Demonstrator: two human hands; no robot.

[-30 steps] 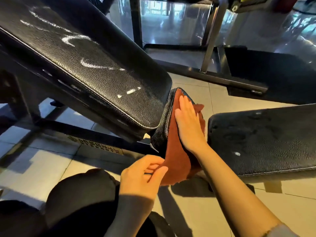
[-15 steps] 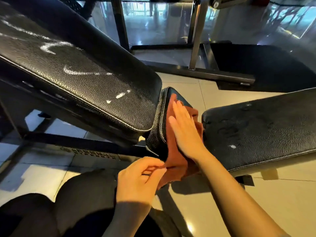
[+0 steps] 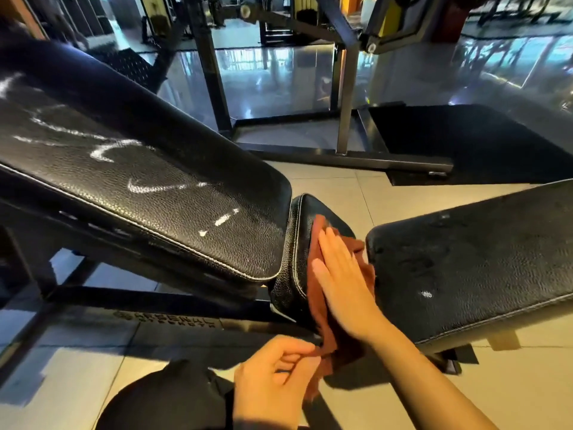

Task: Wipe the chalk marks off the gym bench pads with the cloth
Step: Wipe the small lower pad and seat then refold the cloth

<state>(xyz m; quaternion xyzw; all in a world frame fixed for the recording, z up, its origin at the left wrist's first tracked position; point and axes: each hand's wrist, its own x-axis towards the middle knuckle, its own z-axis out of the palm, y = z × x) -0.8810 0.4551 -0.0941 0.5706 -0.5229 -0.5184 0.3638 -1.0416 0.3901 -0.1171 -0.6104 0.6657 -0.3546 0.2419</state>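
The cloth [image 3: 322, 293] is pressed flat on the centre pad [image 3: 302, 243] by the right hand [image 3: 344, 283], its corner pinched by the left hand [image 3: 276, 377]. Chalk [image 3: 155, 186] at left is untouched; a speck [image 3: 427, 294] is left at right.

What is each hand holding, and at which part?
The left hand pinches the cloth at its lower end. The right hand holds nothing; it presses the cloth flat.
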